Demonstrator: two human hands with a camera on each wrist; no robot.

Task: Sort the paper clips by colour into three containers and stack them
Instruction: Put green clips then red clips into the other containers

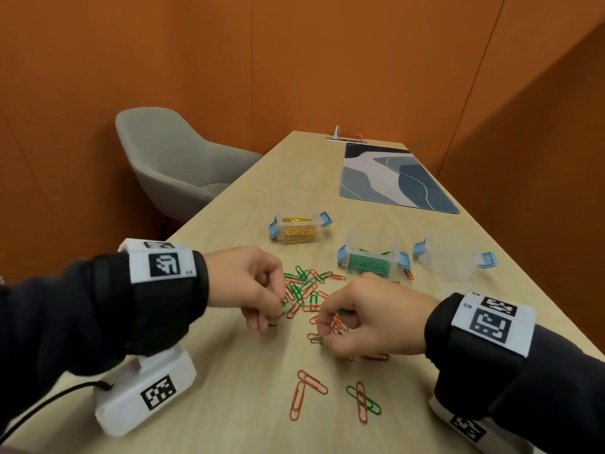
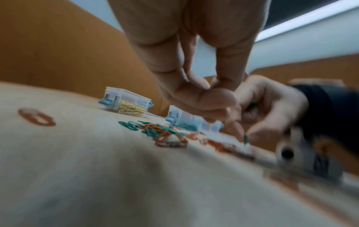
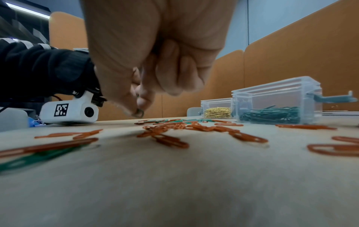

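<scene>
Orange panel walls are enclosing the room beyond the fingertips and off to both sides. A pale wooden table is stretching away under the fingers, a grey upholstered chair is standing off to their far left, and a blue patterned mat is lying well beyond them.

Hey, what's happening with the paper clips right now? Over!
Both hands pinching green clips: left hand, right hand. Red-green pile unsorted. Third container empty. Nothing blocking.
</scene>
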